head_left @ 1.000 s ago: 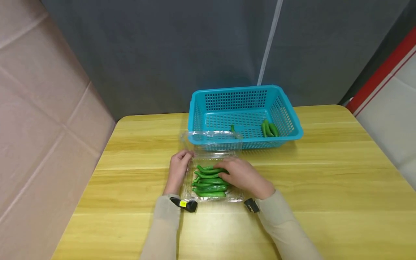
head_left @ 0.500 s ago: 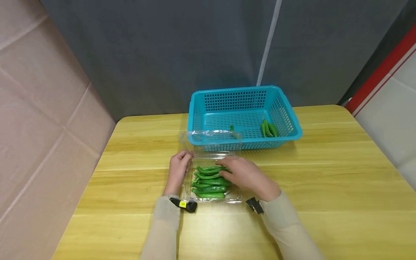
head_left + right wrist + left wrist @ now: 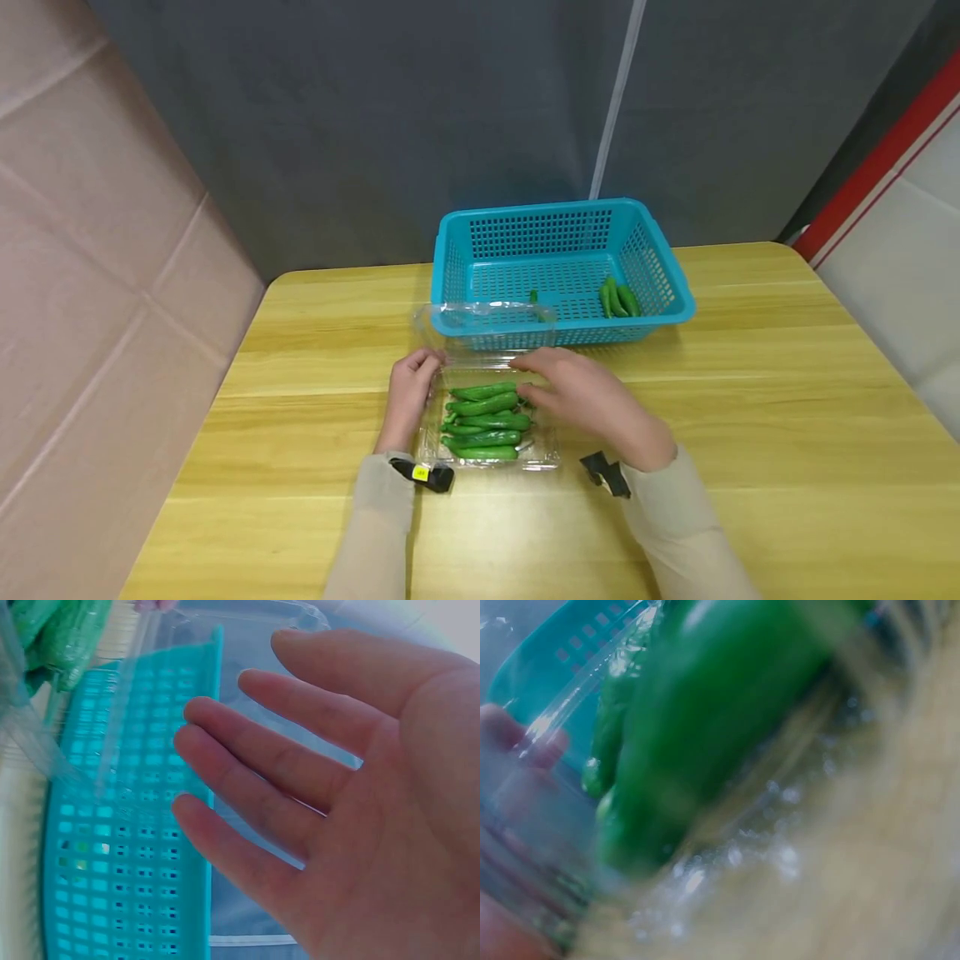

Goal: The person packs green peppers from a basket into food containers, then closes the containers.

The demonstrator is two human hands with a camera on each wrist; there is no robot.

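Note:
A hinged clear plastic clamshell box [image 3: 546, 461] lies with its lid raised at the back, against the basket. Several green peppers [image 3: 487, 422] lie crosswise in a row inside it. With fingertips and thumb, my left hand [image 3: 410, 392] pinches the box's back left corner; in the left wrist view, blurred fingers [image 3: 536, 746] show through the plastic. Over the box's right side hovers my right hand [image 3: 592, 396], its fingers extended and holding nothing. The right wrist view shows its bare palm [image 3: 360, 802] and spread fingers.
A blue perforated basket [image 3: 637, 212] stands behind the box, and the raised lid overlaps its front rim. Several peppers [image 3: 618, 298] lie in its right part, with another pepper [image 3: 533, 297] near the front. A dark curtain [image 3: 375, 133] hangs behind the wooden table [image 3: 765, 400].
My right hand has let go of a pepper at the back of the row and moved up and to the right, its fingers spreading. The left hand stays at the box's corner.

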